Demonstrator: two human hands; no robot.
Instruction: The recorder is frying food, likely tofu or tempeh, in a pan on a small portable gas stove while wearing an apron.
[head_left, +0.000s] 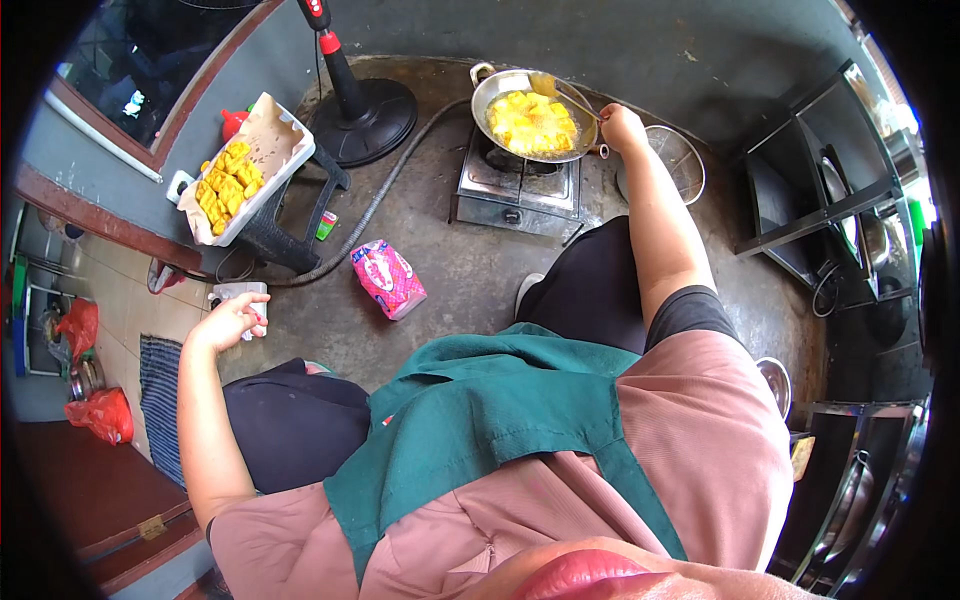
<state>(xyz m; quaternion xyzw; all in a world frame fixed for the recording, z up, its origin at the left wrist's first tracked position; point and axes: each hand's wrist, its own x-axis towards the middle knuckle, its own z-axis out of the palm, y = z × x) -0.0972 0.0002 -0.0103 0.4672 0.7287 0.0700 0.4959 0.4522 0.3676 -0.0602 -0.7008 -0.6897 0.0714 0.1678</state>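
My right hand (624, 129) grips the handle of a spatula (546, 84), whose broad head rests at the far inner side of a metal wok (481, 124). Yellow pieces of food (531, 124) fry there in bubbling oil. Beneath the wok stands a single-burner gas stove (517, 208) on the floor. My left hand (231, 322) hangs at the left with its fingers apart and nothing in it. Behind those fingers a white object (255, 289) lies on the floor, partly hidden. A white tray (301, 146) lined with brown paper holds more yellow pieces (229, 187).
The tray sits on a dark stool (289, 244). A ribbed hose (382, 191) crosses the floor to the stove. Nearby are a pink plastic pack (388, 281) and a black fan base (364, 124). Right of the wok are a round wire strainer (679, 165) and a metal rack (817, 229).
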